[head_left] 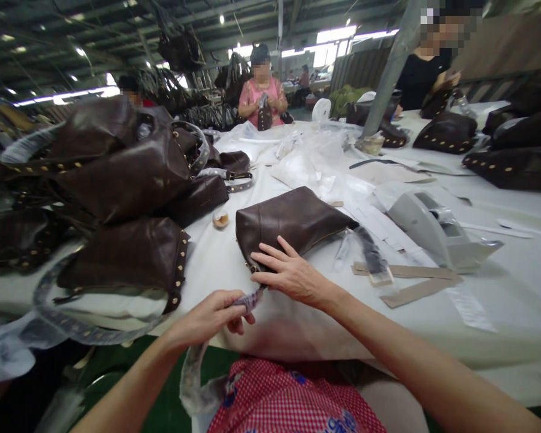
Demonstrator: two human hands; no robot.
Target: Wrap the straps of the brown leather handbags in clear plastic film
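My left hand (219,311) grasps a narrow plastic-wrapped strap (249,299); my right hand (297,278) rests, fingers spread, on a dark brown leather bag (293,216) — lying on the white-covered table (211,258), between piled studded brown bags (133,174) and an angular grey plastic device (410,218).

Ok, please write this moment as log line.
left hand: holds wrapped strap | right hand: rests on brown bag | bag: on table

On the table (523,264), a bag (297,216) is lying in the middle; a pile of bags (126,174) is sitting left of it (a small round item (220,219) is resting between), a device (417,224) is standing right, and more bags (514,165) are lying far right.
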